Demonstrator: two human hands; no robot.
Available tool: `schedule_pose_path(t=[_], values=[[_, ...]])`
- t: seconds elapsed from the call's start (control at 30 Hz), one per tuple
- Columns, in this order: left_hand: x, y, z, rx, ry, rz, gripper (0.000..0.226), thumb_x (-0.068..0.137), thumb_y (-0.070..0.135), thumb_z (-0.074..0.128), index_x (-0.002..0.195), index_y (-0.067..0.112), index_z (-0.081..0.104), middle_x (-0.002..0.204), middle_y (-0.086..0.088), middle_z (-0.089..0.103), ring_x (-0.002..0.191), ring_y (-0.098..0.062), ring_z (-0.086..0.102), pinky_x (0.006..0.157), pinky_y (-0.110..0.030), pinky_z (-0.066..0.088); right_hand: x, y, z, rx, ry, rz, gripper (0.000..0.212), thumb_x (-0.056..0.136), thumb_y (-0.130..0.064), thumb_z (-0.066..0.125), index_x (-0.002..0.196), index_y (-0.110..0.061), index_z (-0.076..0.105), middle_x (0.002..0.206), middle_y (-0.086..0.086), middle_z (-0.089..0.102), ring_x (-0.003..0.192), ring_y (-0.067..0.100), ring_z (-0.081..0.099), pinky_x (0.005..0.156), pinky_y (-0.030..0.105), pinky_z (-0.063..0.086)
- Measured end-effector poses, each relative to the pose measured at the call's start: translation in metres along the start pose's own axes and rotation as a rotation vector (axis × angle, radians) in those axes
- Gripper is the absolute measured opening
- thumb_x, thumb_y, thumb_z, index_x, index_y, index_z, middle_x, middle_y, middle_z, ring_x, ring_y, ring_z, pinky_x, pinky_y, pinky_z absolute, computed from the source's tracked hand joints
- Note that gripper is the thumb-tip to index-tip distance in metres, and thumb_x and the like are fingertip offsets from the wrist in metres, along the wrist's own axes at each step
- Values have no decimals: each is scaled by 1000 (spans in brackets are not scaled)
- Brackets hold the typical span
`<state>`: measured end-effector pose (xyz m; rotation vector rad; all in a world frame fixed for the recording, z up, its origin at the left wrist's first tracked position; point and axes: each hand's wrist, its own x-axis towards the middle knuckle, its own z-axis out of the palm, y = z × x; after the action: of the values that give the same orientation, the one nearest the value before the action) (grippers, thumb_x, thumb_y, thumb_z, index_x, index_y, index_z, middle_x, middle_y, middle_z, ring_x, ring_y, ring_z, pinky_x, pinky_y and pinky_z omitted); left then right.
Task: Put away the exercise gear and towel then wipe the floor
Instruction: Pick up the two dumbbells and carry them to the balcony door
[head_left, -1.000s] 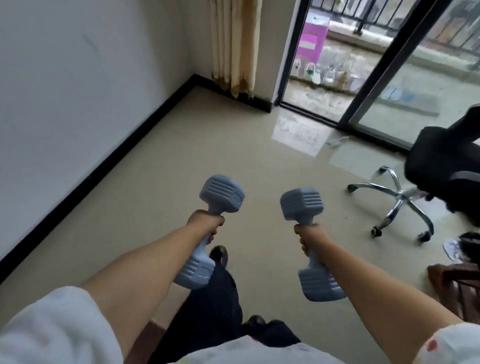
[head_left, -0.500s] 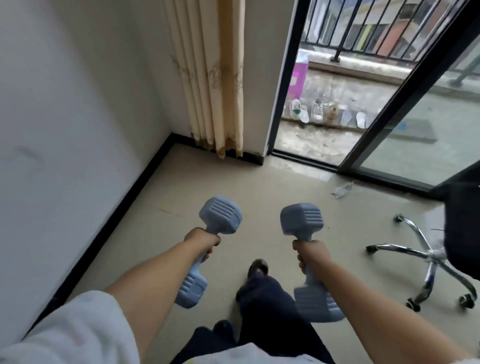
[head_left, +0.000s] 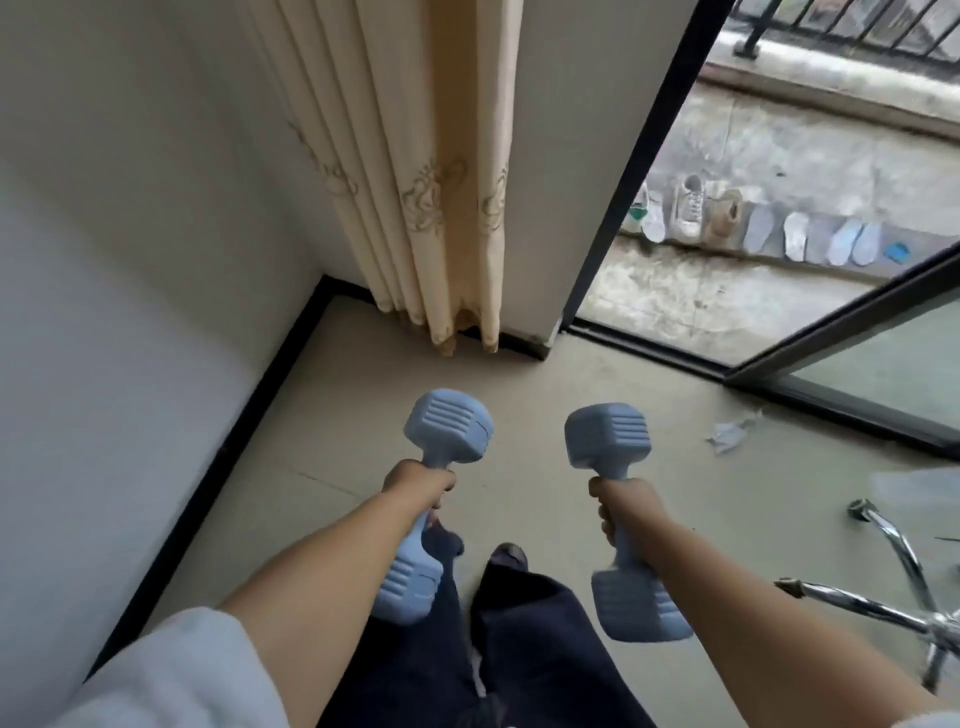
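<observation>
From the head camera, your left hand (head_left: 420, 486) is closed around the handle of the left dumbbell (head_left: 434, 512), fingers (head_left: 436, 503) wrapped fully round it, with one ribbed blue-grey head sticking out beyond your knuckles toward the curtain (head_left: 415, 171) and the other head hanging back by your forearm, over your dark trouser leg (head_left: 524, 623). Your right hand (head_left: 623, 504) grips the right dumbbell (head_left: 621, 519) the same way, its fingers (head_left: 605, 525) curled tight on the handle, one head toward the curtain and the other below your wrist. Both weights are held off the floor (head_left: 519, 405), tilted, side by side and apart from each other, a short way from the foot of the curtain. Right of the curtain, the sliding door (head_left: 644, 171) stands open onto a balcony where shoes (head_left: 688, 208) are lined up. A scrap of crumpled paper (head_left: 732, 431) lies on the floor right of the right dumbbell. The chrome chair base (head_left: 893, 597) sits further right, well away from the curtain.
</observation>
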<state>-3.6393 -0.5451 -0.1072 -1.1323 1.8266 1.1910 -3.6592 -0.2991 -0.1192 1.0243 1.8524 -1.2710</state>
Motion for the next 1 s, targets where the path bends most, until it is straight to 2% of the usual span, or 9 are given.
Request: schedule_pose_path(t=[0.27,0.37,0.43,0.53,0.63,0.87,1.0], values=[[156,103,4,28,-84,-88,17,82,6,52,69,9,42,54,-6,39,43,-17,32,47,-21,30,134,-70,70,139,66,152,14,80,-7,54,72,-10,43,52,8,39,42,16,34,45,21,27],[228,123,26,51,-111,-126,19,82,6,53,66,10,42,53,-4,40,43,-17,32,46,-21,30,205,-79,104,135,76,212,16,63,-23,58,66,-9,50,54,10,48,51,25,45,53,33,37],[288,131,49,71,-117,-137,18,81,8,55,66,10,45,53,-4,42,42,-17,34,45,-22,31,267,-74,128,145,54,242,20,55,-27,57,64,-9,53,57,12,52,58,28,49,60,37,39],[381,127,88,110,-89,-104,16,81,12,57,68,9,48,55,-5,46,43,-18,37,46,-23,34,351,-65,166,223,36,264,15,68,-18,60,62,-9,50,53,10,51,50,24,46,58,34,38],[477,114,132,128,-71,-88,11,82,12,57,74,7,51,58,-6,47,44,-19,39,48,-24,36,443,-46,196,316,32,265,17,80,-10,57,67,-9,46,54,9,46,45,21,40,49,26,33],[649,91,210,71,-67,-46,13,81,14,57,73,6,50,56,-6,47,45,-20,40,51,-25,38,615,-18,249,350,44,188,18,80,-9,56,66,-10,45,53,8,44,44,19,39,46,22,33],[707,95,236,12,-113,1,16,83,11,57,70,6,49,56,-7,47,42,-19,40,45,-22,36,676,-26,258,350,49,112,21,83,-8,56,66,-11,44,53,8,43,42,18,38,41,17,31]])
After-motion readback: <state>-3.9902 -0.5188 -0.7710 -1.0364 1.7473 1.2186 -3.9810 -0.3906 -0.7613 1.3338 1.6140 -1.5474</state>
